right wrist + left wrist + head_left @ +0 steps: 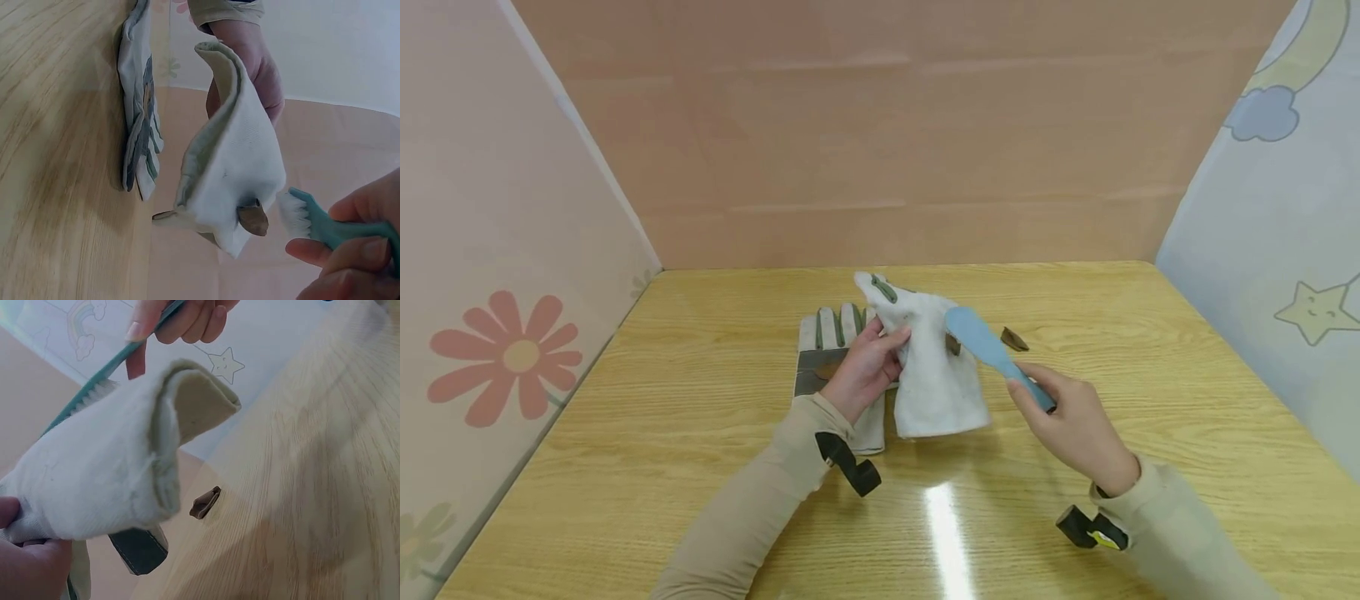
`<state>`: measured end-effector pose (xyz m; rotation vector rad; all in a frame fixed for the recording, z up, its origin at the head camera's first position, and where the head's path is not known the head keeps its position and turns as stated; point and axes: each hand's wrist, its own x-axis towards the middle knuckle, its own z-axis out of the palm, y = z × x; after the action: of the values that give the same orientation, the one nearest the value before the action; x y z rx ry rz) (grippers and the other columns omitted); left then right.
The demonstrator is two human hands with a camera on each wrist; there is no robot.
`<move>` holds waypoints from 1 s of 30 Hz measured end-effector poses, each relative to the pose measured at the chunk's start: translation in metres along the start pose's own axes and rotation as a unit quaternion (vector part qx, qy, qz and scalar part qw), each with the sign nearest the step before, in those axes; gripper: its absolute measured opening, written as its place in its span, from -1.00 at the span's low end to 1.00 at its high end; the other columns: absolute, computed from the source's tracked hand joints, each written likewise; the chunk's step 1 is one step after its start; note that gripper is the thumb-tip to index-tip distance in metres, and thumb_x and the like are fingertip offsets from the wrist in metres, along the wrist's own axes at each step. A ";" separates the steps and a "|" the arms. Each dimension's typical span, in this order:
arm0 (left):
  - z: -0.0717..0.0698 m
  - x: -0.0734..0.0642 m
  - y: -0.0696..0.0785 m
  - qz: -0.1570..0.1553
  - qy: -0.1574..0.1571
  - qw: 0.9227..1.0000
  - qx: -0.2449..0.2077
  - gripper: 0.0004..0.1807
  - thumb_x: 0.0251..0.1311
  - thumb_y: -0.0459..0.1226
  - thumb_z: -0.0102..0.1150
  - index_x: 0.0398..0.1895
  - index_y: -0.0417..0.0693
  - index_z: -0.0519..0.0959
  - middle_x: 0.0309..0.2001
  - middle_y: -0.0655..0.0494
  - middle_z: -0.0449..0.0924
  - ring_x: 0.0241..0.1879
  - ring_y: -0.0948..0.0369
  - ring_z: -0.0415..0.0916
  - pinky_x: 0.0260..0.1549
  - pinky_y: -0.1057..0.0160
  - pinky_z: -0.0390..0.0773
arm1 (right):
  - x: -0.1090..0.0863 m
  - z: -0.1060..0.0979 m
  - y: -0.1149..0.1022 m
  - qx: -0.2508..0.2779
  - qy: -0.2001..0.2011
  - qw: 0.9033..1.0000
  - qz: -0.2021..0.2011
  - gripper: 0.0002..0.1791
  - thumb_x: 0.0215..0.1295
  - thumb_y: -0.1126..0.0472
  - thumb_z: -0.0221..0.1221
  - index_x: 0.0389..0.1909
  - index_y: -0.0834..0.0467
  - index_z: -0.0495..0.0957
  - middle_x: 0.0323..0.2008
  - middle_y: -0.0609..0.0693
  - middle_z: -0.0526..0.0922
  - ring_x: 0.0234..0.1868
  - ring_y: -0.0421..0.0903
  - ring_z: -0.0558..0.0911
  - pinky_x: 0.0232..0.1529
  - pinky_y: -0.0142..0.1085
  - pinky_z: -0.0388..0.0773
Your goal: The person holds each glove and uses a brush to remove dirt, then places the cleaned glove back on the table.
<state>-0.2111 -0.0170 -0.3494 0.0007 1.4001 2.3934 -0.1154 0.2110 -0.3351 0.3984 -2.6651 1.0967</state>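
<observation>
A: Where is the item under inspection?

B: The white glove (928, 379) is at the centre of the head view, held up off the table (700, 400), its long axis running from fingertips at upper left to cuff at lower right; a brown scrap (253, 219) sits against its face

A: State of the hands?

B: Left hand (867, 373), the nearer, pinches the glove's left edge between thumb and fingers. Right hand (1071, 425), lower right of the glove, has its fingers curled round the handle of a blue brush (981, 337)

A: And the governing relation?

B: Brush head angled toward upper left, bristles facing the glove just beside the scrap; contact cannot be determined

A: Surface and room?

B: Wood-grain tabletop. A second glove (812, 358) lies left of centre, partly behind the left hand; a brown fragment (1015, 339) lies right of centre. Peach back wall (887, 133) above, flowered left wall (490, 208), star-printed right wall (1285, 233)
</observation>
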 end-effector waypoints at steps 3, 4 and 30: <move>0.000 0.000 -0.001 0.001 -0.005 1.000 0.004 -0.56 0.38 -0.38 -0.16 0.31 -0.04 0.20 -0.16 0.22 0.49 -0.30 0.41 0.57 -0.28 0.41 0.54 | 0.000 0.002 -0.001 0.003 -0.010 1.000 0.002 -0.67 0.37 0.19 0.04 0.05 0.28 0.51 -0.83 -0.20 0.15 -0.84 -0.39 0.04 -0.81 -0.41 0.14; 0.000 0.000 -0.001 0.001 -0.005 1.000 0.005 -0.56 0.38 -0.38 -0.15 0.30 -0.04 0.21 -0.17 0.22 0.49 -0.31 0.41 0.57 -0.28 0.41 0.54 | -0.001 0.002 0.000 0.001 -0.012 1.000 0.003 -0.67 0.37 0.19 0.04 0.05 0.28 0.52 -0.83 -0.20 0.15 -0.83 -0.39 0.04 -0.80 -0.41 0.14; -0.005 0.006 -0.003 0.001 0.043 0.999 -0.004 -0.55 0.36 -0.38 -0.13 0.30 -0.01 0.22 0.01 0.13 0.41 -0.18 0.35 0.52 -0.15 0.35 0.49 | -0.002 -0.008 0.009 -0.054 -0.037 0.995 0.072 -0.57 0.41 0.13 -0.03 0.12 0.37 0.43 -0.82 -0.13 0.24 -0.84 -0.32 0.10 -0.78 -0.41 0.18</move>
<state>-0.2168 -0.0183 -0.3558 -0.1047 1.4291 2.4267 -0.1155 0.2232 -0.3363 0.2334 -2.8428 0.9875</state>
